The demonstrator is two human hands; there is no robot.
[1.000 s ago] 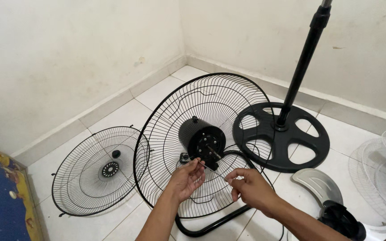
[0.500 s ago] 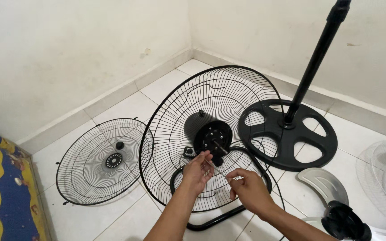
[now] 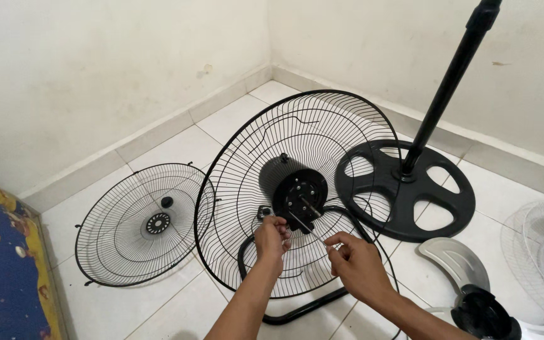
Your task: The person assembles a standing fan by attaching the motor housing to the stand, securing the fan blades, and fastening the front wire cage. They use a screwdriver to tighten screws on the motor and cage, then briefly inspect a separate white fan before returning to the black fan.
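Head view: my left hand (image 3: 272, 238) pinches near the motor (image 3: 299, 196) w/ curled fingers. My right hand (image 3: 358, 264) grips a thin tool, tip at the hub. The big grill (image 3: 247, 157) stands up on the floor, so the hub faces me. Other grill (image 3: 143, 223) lies flat, left.

A round black wire fan guard (image 3: 297, 189) stands tilted upright on white floor tiles. Its black motor hub (image 3: 300, 196) sits at the centre, with a thin metal shaft (image 3: 310, 206) pointing outward.
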